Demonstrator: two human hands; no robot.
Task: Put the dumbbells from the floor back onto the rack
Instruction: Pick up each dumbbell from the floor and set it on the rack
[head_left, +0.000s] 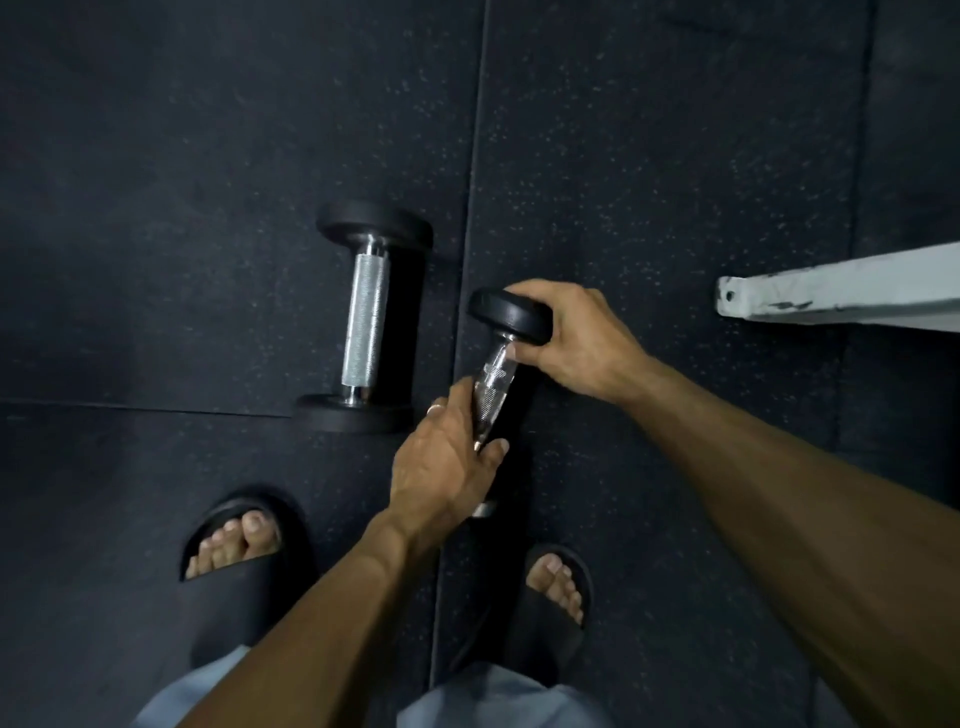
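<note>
Held dumbbell (500, 364): long axis tilted, far head toward 12 o'clock, near end toward 6. Left hand (441, 467) grip clenched on the knurled handle; right hand (576, 332) grip clamped on the far head. Near head hidden behind the left hand, so can't tell if it touches the floor (156, 156). Second dumbbell (366, 319) lies on the floor at 9 o'clock of the first, axis 12–6. Pale metal bar (841, 296) at 3 o'clock, cut off by the frame edge.
</note>
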